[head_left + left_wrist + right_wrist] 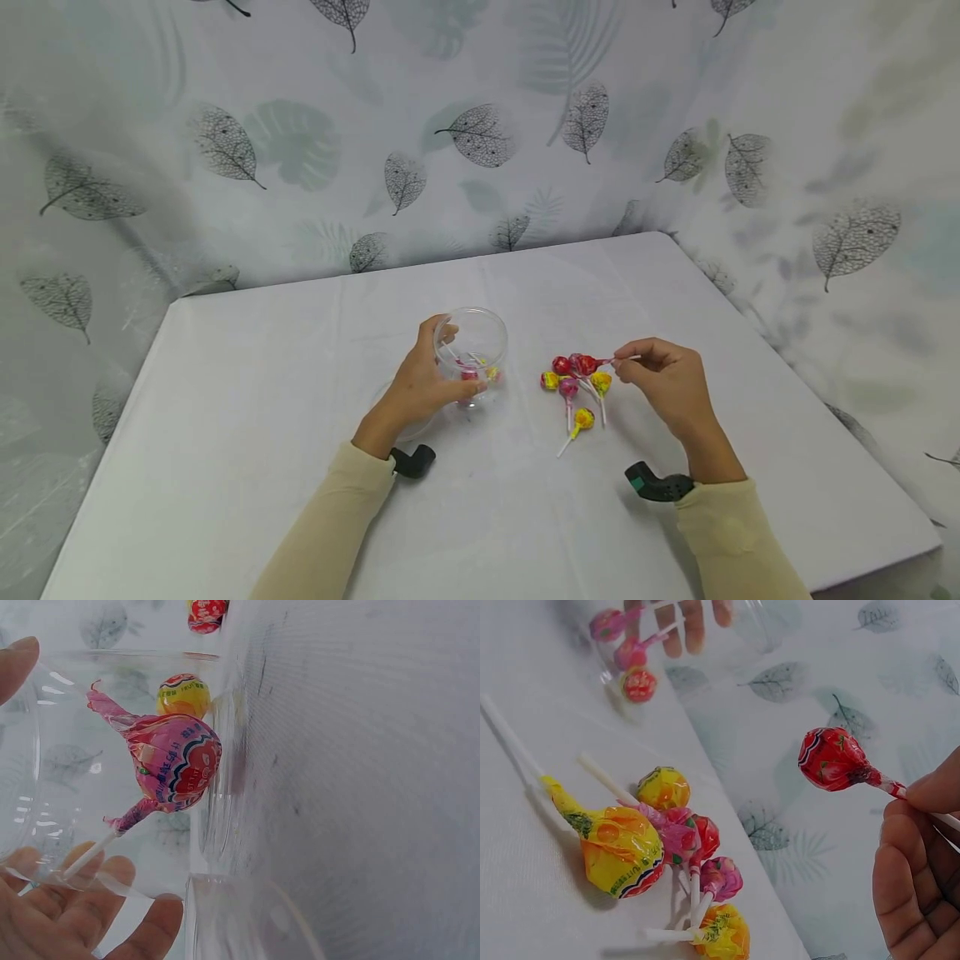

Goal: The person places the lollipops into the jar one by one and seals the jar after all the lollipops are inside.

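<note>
Your right hand point(667, 379) pinches a round, red-wrapped lollipop point(831, 759) by its thin stick between thumb and fingertips, its head raised apart from the loose cluster of round yellow-, pink- and red-wrapped lollipops point(567, 388). To the left of that cluster, your left hand point(420, 379) grips a clear, round plastic jar point(478, 337) holding pink-, red- and yellow-wrapped lollipops point(176, 761). Outward from both, the cluster lies on the white-covered table point(262, 467), with a grey-and-green leaf-patterned curtain point(480, 200) behind.
</note>
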Demonstrator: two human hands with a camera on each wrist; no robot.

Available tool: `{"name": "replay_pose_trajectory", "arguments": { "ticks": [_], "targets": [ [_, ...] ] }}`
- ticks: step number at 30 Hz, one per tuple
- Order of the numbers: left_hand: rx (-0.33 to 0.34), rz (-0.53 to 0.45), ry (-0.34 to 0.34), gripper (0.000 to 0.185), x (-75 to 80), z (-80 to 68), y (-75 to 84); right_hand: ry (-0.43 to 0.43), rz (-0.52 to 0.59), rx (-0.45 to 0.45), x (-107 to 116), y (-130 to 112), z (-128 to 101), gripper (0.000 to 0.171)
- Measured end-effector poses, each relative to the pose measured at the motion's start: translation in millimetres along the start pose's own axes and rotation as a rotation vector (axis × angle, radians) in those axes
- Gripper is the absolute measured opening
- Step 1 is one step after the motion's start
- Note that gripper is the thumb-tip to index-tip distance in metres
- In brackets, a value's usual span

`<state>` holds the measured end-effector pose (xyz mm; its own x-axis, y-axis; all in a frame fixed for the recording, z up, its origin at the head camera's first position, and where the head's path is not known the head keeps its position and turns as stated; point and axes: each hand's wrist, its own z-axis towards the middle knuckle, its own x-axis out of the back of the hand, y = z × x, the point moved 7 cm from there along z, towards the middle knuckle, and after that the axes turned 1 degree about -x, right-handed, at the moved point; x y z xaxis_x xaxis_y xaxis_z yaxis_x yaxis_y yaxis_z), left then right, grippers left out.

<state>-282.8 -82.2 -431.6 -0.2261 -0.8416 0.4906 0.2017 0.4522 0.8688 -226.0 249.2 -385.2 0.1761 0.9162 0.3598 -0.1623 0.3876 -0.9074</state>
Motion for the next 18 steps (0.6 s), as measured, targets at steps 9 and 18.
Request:
{"name": "replay_pose_trajectory", "arguments": {
  "ticks": [9, 18],
  "targets": [
    [-0.002, 0.003, 0.002, 0.110, -0.3, 0.1, -0.3, 0.022, 0.008, 0.027, -2.0, -10.0, 4.8, 0.014],
    [0.006, 0.012, 0.002, 0.111, -0.7, 0.3, -0.1, 0.036, 0.002, 0.058, -4.4, -16.8, 7.8, 0.013]
  ]
}}
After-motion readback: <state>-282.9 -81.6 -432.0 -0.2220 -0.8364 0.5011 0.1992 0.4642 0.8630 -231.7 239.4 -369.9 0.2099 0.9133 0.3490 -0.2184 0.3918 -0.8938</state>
